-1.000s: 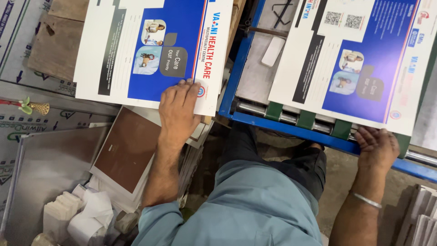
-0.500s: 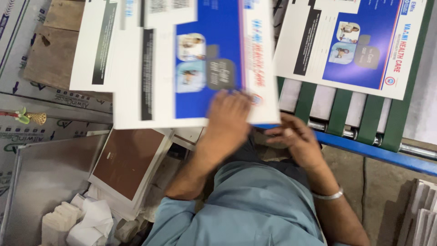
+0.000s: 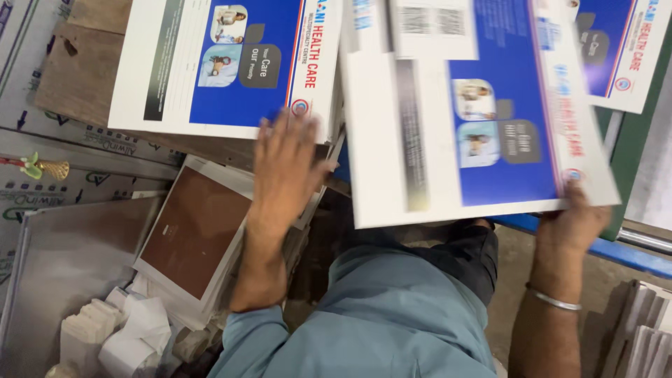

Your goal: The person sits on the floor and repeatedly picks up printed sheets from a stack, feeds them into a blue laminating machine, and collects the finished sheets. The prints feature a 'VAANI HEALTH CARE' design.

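We see a worn wooden board point(image 3: 77, 70) at top left, grey corrugated cardboard point(image 3: 28, 203) below it, a blue metal rail point(image 3: 623, 255), bare concrete floor point(image 3: 511, 280).

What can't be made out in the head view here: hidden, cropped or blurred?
- Right hand: its fingers are hidden under the blurred blue-and-white printed sheet it holds; the grip is unclear.
- That sheet: motion-blurred, fine detail lost, top cut by the frame edge.
- Left hand: fingertips on the stacked blue-and-white printed sheet; stack depth cannot be judged.
- Third printed sheet, top right: overlapped by the held sheet, cropped by the frame.
- Brown-covered pad: partly behind the left forearm.
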